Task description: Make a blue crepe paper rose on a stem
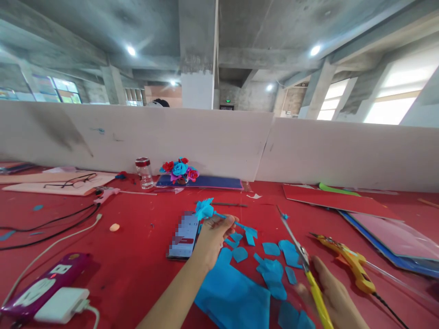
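My left hand (219, 233) is closed in a pinch around the stem of a blue paper flower (205, 209). The bloom points to the left, and a strip of blue paper (251, 234) shows at the stem's right end. At the lower right, my right hand (327, 283) holds yellow-handled scissors (314, 292), their blades pointing up and away; some of its fingers are blurred. Beside the blade tip is a small blue scrap (285, 216); I cannot tell whether it touches. Cut blue paper petals (271, 249) and a larger blue sheet (240, 297) lie between my hands.
A phone (181, 242) lies beside my left forearm. A yellow glue gun (353, 262) rests at right, a pink one (105, 195) at left. Farther back are a flower arrangement (180, 169), a glass jar (145, 176) and eyeglasses (70, 182). A purple power strip (48, 283) sits lower left.
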A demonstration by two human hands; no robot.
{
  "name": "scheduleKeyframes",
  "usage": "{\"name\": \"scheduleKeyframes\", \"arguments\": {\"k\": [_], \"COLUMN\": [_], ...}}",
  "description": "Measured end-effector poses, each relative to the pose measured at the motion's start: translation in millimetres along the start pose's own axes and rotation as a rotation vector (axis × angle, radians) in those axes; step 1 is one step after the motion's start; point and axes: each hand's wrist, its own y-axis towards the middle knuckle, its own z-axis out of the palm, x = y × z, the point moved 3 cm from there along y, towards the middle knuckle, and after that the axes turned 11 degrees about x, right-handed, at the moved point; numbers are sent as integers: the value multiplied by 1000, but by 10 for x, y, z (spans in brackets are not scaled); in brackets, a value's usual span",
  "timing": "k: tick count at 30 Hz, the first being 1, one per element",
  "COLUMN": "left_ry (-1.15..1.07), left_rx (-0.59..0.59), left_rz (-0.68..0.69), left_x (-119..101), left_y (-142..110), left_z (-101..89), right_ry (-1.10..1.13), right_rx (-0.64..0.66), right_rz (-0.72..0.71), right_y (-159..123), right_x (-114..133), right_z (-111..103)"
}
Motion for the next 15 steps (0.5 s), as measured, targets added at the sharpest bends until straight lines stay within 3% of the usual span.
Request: {"name": "scheduleKeyframes", "arguments": {"k": [4, 6, 10, 15], "left_ry": [70, 118, 166, 197], "left_rx": [40, 41, 32, 48], "left_rz": [4, 0, 0, 2], "left_x": [30, 39, 39, 32], "left_y": [23, 27, 16, 8], "left_z": [-34, -50, -59, -51], "right_ry": [-537, -688, -796, -738], "right_rx": [-64, -86, -127, -49], "right_rz": [-164, -267, -361, -361], "right_y": [48, 43, -7, -19], "right_x": [194, 286, 327, 270], "right_z": [-217, -257, -238, -173]}}
